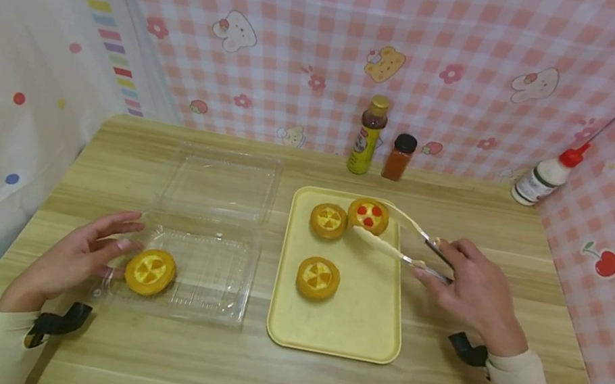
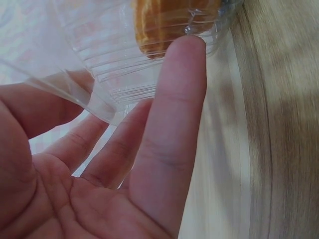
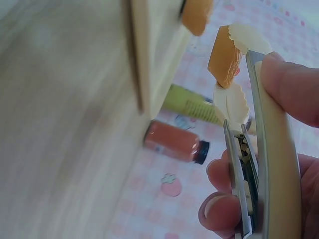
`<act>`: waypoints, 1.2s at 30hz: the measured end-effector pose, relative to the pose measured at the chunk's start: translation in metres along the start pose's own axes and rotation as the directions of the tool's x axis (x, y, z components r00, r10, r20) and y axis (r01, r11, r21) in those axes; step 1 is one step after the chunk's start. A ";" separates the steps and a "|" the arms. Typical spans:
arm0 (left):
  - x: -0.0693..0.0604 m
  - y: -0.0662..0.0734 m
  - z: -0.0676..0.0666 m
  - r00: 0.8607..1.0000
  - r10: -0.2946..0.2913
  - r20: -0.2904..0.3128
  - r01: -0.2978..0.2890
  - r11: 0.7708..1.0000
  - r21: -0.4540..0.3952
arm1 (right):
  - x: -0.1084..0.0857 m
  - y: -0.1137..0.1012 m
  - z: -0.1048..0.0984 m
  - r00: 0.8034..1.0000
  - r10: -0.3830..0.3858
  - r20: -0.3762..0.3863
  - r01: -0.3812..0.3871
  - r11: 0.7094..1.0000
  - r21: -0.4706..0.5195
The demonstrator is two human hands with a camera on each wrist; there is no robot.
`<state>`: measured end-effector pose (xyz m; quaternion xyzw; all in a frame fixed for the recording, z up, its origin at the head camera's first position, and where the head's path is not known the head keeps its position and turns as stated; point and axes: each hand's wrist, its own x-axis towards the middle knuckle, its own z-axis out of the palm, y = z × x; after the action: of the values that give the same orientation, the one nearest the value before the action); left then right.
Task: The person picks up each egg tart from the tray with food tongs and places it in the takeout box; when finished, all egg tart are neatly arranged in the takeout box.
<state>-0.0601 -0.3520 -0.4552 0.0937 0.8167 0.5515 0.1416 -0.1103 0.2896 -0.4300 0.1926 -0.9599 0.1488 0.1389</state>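
Note:
My left hand (image 1: 87, 249) holds the left edge of a clear plastic clamshell box (image 1: 204, 321), its thumb and fingers about the rim. Inside the box, beside that hand, lies a tart with a yellow wedge-patterned top (image 1: 150, 272). My right hand (image 1: 473, 283) grips metal tongs with cream-coloured tips (image 1: 379, 242). Those tips stand on either side of a red-topped tart (image 1: 368, 216) at the back of the yellow tray (image 1: 344, 336). Two wedge-patterned tarts share the tray, one next to the red-topped tart (image 1: 329, 221), another nearer the front (image 1: 318, 279).
The clamshell's open lid (image 1: 222, 184) lies behind its base. Along the back of the table (image 1: 225, 377) stand a yellow-labelled bottle (image 1: 366, 140) and a black-capped spice jar (image 1: 399, 158). A white red-capped bottle (image 1: 544, 179) is at the back right corner. Patterned cloth (image 1: 311, 28) hangs behind.

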 end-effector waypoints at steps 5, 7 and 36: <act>0.001 0.000 0.000 1.000 0.000 -0.001 0.000 1.000 0.002 | 0.006 -0.013 -0.004 1.000 -0.020 0.002 0.020 1.000 -0.007; 0.001 0.000 0.000 1.000 0.001 0.001 -0.001 1.000 0.001 | 0.009 -0.017 -0.005 0.999 -0.034 0.005 0.035 0.999 -0.007; 0.001 0.000 0.000 1.000 0.008 0.003 -0.008 1.000 -0.014 | 0.057 -0.088 0.018 0.964 -0.264 0.021 0.262 0.962 0.070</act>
<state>-0.0608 -0.3518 -0.4557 0.0971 0.8123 0.5575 0.1414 -0.1283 0.1874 -0.4074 0.3252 -0.9224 0.1579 0.1364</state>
